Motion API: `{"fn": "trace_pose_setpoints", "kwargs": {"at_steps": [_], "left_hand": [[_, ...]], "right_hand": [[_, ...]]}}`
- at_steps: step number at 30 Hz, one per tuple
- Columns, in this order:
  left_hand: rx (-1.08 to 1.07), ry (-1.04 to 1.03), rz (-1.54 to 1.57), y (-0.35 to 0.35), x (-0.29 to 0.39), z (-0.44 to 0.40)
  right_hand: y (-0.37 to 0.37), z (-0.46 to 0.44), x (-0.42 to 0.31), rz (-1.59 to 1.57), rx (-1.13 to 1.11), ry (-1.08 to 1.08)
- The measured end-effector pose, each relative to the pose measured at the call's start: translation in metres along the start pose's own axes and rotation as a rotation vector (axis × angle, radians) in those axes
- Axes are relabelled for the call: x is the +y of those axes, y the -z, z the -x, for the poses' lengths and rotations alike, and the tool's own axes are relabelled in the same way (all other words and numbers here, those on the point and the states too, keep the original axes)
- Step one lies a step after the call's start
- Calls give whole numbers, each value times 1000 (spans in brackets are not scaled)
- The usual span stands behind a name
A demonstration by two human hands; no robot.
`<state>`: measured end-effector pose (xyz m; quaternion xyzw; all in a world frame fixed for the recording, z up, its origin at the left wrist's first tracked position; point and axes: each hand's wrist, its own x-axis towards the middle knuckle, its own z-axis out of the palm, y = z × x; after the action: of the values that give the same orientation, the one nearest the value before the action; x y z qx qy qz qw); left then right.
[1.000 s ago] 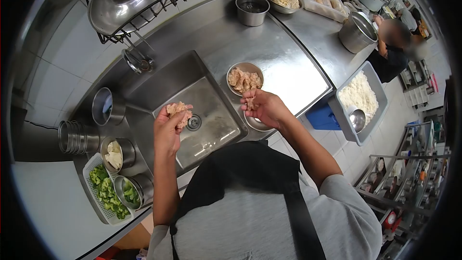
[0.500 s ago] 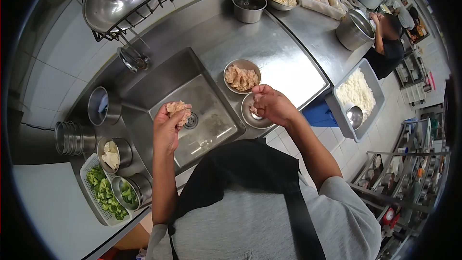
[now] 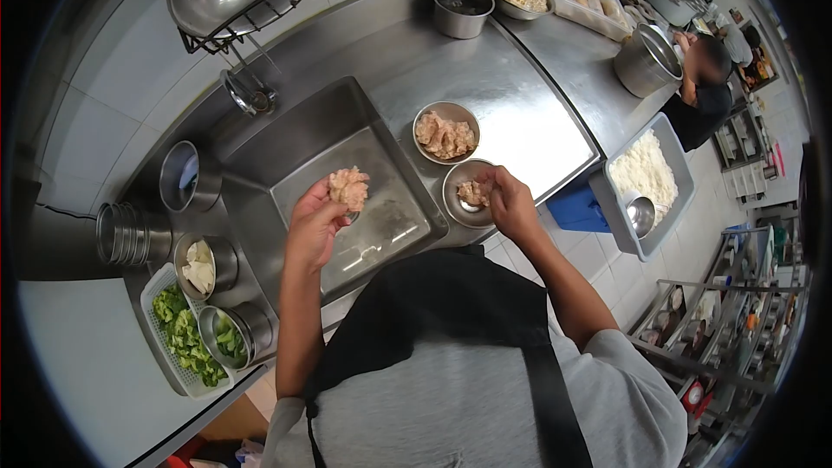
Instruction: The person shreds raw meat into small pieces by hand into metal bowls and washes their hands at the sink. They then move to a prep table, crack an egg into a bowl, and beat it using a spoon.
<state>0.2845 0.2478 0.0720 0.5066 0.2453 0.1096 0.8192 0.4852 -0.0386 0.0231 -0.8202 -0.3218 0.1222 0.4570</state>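
Observation:
My left hand (image 3: pixel 314 224) is closed around a clump of pale pink raw meat (image 3: pixel 348 189), held up over the steel sink (image 3: pixel 303 175). My right hand (image 3: pixel 511 206) has its fingers bent together at a small metal bowl (image 3: pixel 452 208) beside the sink. Its fingertips meet a smaller piece of raw meat (image 3: pixel 472 193) in that bowl; their tips are partly hidden. Just behind stands another metal bowl (image 3: pixel 420 149) holding a larger heap of raw meat (image 3: pixel 445 136).
Left of the sink are metal pots (image 3: pixel 192 175), a basket of broccoli (image 3: pixel 178 329) and a container of pale slices (image 3: pixel 198 267). A grey tub (image 3: pixel 685 182) of white food stands at right. Further back, a person (image 3: pixel 702 91) is beside the counter. A wire rack (image 3: pixel 260 13) hangs above.
My right hand has lowered from above the small bowl to the meat inside it. My left hand has moved slightly right and up with its clump. The view has shifted a little.

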Motion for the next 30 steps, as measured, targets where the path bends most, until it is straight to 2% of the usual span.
{"fn": "trace_pose_setpoints", "kwargs": {"at_steps": [3, 4, 7, 8, 10, 12, 18, 21, 24, 27, 30], "left_hand": [[-29, -24, -52, -4, -2, 3], [-38, -33, -58, -3, -7, 1], [-4, -55, -29, -12, -9, -1], [6, -56, -9, -14, -13, -2], [18, -60, 25, -20, -17, -4], [27, -69, 56, -27, -17, -5], [-34, -71, -16, -28, -12, -2], [-46, -96, -79, -27, -13, -3], [-70, -78, -72, -34, -9, -1], [-65, -18, 84, -24, -8, -5], [-4, -46, 62, -30, 9, -2]], "right_hand": [[2, 1, -12, 309, -255, -69], [-2, 1, -1, 463, -275, 150], [-14, -10, -19, 413, -286, 263], [-16, -13, -28, 343, -367, 192], [-16, -20, -88, 34, -331, 238], [-27, -26, -114, -60, -300, 328], [-40, -40, -137, -213, -363, 402], [-51, -41, -122, -388, -365, 344], [-57, -40, -109, -545, -413, 170], [-63, -49, -98, -949, -456, -3], [-48, -49, -109, -1086, -383, -224]]}}
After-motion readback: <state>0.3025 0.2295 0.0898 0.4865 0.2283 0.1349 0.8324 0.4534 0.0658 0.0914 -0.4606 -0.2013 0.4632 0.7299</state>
